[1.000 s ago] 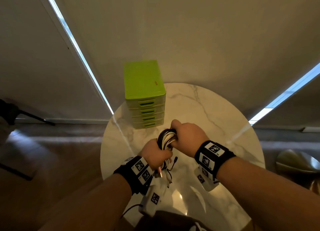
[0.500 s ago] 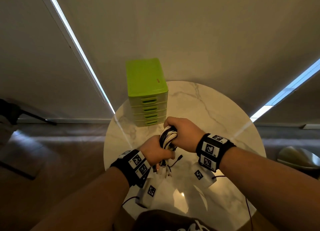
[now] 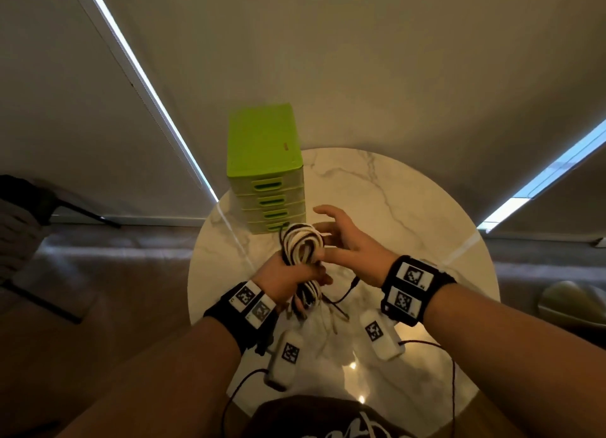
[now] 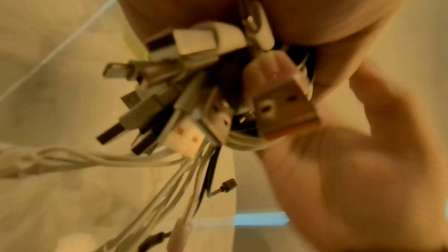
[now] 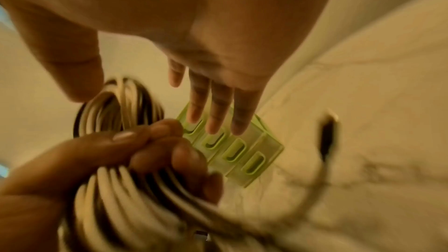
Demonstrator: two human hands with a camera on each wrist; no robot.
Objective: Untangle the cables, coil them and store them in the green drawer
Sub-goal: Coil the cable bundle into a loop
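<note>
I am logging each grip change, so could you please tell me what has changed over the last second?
The right hand has let go of the cable bundle and opened, its fingers now spread toward the green drawer unit. The left hand keeps its grip on the bundle, connectors dangling below. All drawers remain closed on the marble table.

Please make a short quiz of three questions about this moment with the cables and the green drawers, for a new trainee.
1. True or false: the right hand grips the cable bundle.
2. Which hand holds the cable bundle? A) left hand B) right hand C) both
3. Fill in: all drawers of the green drawer unit on the marble table look ____.

Key: 1. False, its fingers are spread and open beside the coil. 2. A. 3. closed.
</note>
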